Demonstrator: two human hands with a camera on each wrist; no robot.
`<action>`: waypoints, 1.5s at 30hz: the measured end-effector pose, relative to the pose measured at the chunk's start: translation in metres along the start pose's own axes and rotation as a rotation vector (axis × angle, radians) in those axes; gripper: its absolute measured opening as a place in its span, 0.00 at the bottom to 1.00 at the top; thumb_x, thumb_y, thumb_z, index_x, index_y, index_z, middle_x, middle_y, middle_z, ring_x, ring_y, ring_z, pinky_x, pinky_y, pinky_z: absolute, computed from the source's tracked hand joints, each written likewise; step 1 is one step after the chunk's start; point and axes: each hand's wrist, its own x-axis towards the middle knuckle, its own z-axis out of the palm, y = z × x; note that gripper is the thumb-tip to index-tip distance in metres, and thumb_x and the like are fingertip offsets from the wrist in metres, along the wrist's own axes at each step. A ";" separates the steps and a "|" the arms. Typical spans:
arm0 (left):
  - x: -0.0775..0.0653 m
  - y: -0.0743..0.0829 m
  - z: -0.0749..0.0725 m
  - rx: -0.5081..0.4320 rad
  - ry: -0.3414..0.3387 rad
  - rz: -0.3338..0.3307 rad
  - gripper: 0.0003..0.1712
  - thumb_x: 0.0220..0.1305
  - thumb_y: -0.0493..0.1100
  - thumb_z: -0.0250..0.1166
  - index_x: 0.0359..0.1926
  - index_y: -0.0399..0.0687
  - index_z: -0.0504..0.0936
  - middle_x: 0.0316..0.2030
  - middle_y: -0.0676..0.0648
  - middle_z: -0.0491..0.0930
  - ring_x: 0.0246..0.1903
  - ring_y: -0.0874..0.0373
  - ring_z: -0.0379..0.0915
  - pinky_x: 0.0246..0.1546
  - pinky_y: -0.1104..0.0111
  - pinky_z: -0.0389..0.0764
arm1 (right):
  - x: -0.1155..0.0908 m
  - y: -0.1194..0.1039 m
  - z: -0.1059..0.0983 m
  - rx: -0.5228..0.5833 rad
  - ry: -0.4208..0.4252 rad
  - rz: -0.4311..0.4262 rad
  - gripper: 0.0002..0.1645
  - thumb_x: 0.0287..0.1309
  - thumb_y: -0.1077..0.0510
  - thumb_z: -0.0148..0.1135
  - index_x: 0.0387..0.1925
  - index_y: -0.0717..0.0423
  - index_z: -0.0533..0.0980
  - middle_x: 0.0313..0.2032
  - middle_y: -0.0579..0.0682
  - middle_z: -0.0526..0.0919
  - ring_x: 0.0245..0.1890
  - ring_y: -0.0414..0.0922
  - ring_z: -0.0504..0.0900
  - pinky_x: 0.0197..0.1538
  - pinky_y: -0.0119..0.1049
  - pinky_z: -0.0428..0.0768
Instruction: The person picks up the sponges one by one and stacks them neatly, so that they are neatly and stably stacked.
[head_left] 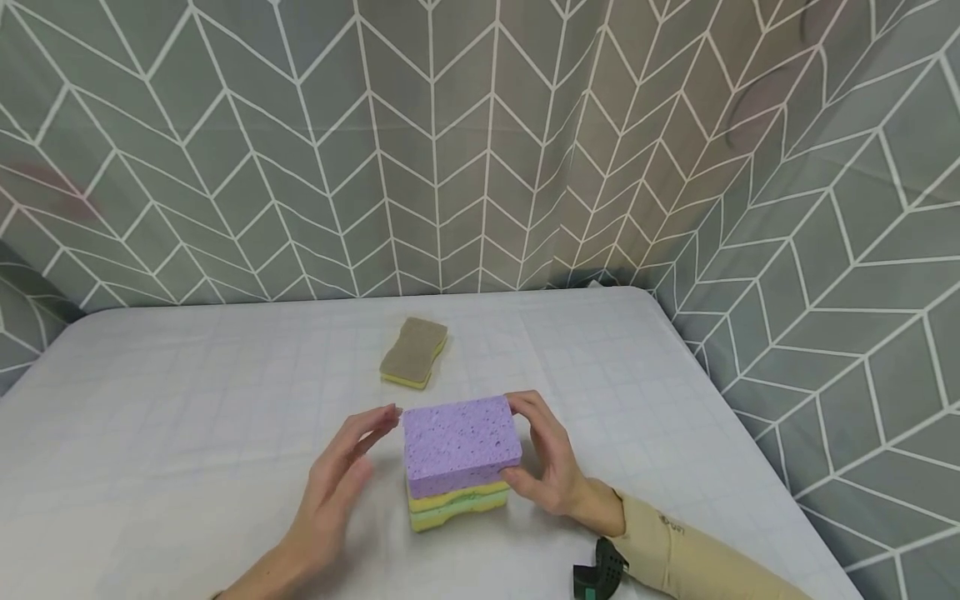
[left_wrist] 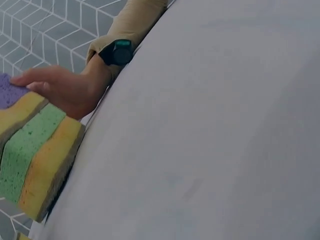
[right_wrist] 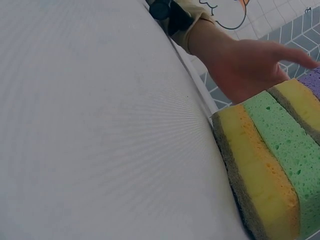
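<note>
A purple sponge (head_left: 461, 442) lies on top of a stack of sponges on the table. Beneath it come a yellow sponge (right_wrist: 295, 102) with a dark scouring layer, a green sponge (right_wrist: 285, 137) and, lowest, another yellow sponge (right_wrist: 255, 172) with its dark side down. My right hand (head_left: 551, 458) pinches the purple sponge at its right end, thumb at the front corner and fingers at the back one. On the other side, my left hand (head_left: 333, 492) has extended fingers, their tips close to the purple sponge's back left corner, with nothing held.
Behind the stack, a yellow sponge with a brown scouring side up (head_left: 416, 350) lies on the white-covered table (head_left: 187, 433). A grey curtain with white lines (head_left: 450, 150) hangs behind and along the right side. A dark wrist device (head_left: 600, 571) sits by the right sleeve.
</note>
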 end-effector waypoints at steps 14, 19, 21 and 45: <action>0.010 -0.018 -0.012 0.451 0.170 -0.453 0.29 0.64 0.36 0.68 0.65 0.39 0.72 0.61 0.43 0.75 0.60 0.54 0.71 0.63 0.84 0.68 | 0.000 0.001 0.000 -0.006 -0.005 -0.011 0.40 0.63 0.50 0.58 0.62 0.80 0.63 0.53 0.63 0.73 0.55 0.50 0.73 0.56 0.38 0.75; 0.016 -0.025 -0.021 0.534 0.152 -0.600 0.34 0.65 0.43 0.69 0.68 0.41 0.68 0.63 0.42 0.72 0.65 0.47 0.68 0.68 0.66 0.69 | 0.002 0.002 0.000 -0.009 -0.007 -0.020 0.40 0.64 0.50 0.58 0.62 0.80 0.63 0.53 0.64 0.73 0.54 0.51 0.73 0.55 0.38 0.75; 0.020 -0.029 -0.022 0.543 0.137 -0.642 0.35 0.65 0.44 0.69 0.69 0.40 0.67 0.64 0.40 0.71 0.66 0.44 0.67 0.69 0.56 0.67 | 0.002 0.003 0.000 -0.010 -0.006 -0.019 0.39 0.64 0.50 0.58 0.63 0.80 0.63 0.53 0.64 0.73 0.54 0.51 0.73 0.55 0.39 0.76; 0.053 -0.073 -0.007 0.664 0.102 -0.631 0.47 0.56 0.47 0.75 0.69 0.30 0.63 0.59 0.31 0.70 0.61 0.38 0.62 0.66 0.48 0.66 | -0.001 0.002 0.000 -0.006 -0.005 0.007 0.40 0.63 0.49 0.58 0.64 0.76 0.64 0.53 0.62 0.73 0.54 0.50 0.73 0.55 0.38 0.75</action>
